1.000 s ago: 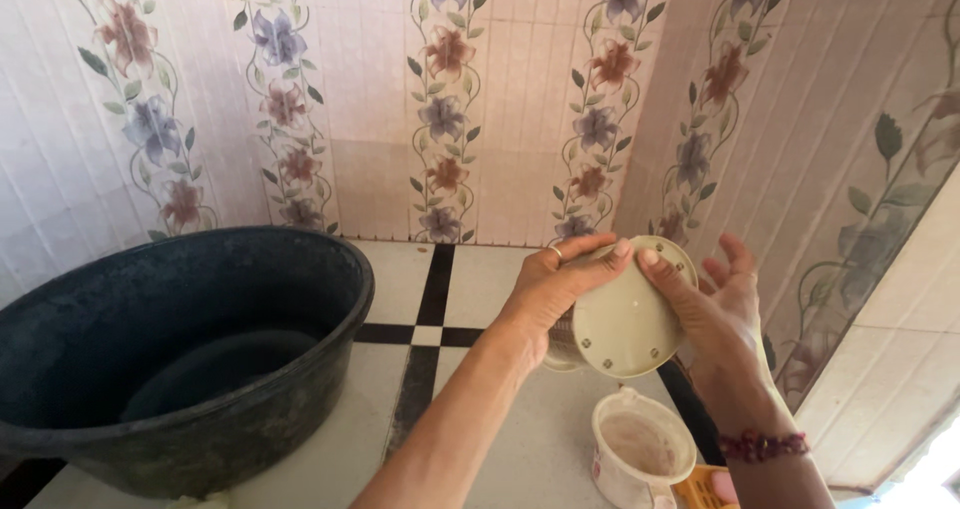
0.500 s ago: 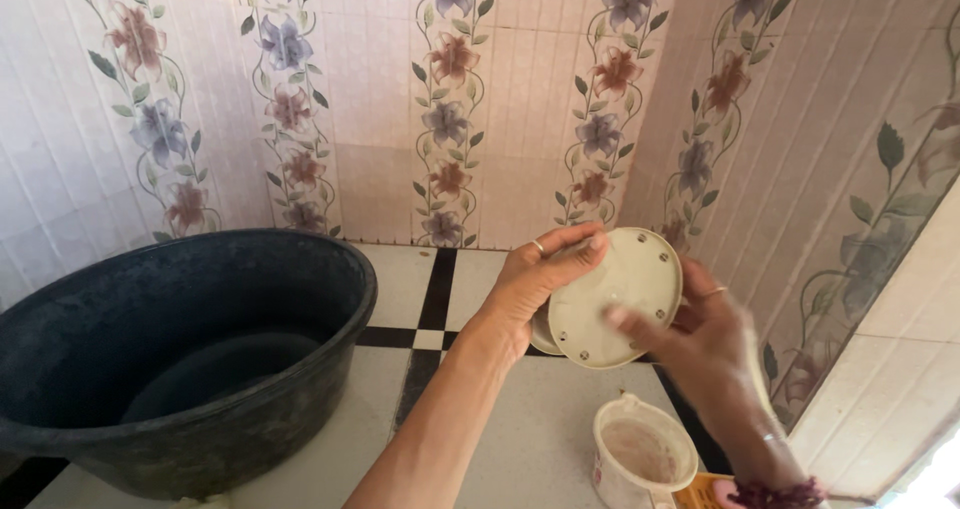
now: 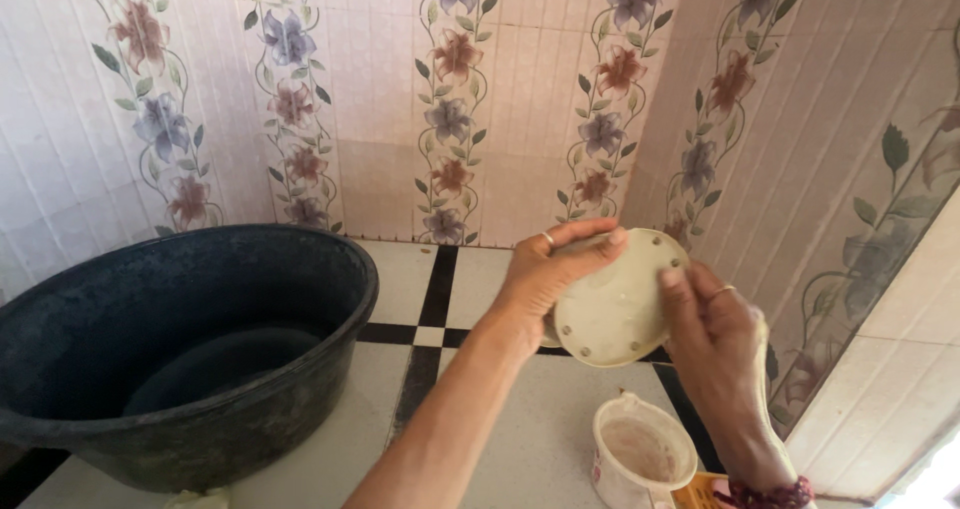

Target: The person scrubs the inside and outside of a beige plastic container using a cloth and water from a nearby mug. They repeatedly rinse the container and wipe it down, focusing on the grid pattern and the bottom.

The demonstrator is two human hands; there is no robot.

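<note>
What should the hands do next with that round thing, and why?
Probably rub the right hand across the round beige base, while the left hand grips its rim: the underside faces up, and the right thumb presses its edge.

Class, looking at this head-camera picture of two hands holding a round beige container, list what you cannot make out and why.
- Round beige container: only its base shows; body hidden behind base and left hand.
- Right hand: palm faces away.
- Dark basin: bottom in shadow; left rim cut off.
- White cup and orange thing: cut by bottom edge.
</note>
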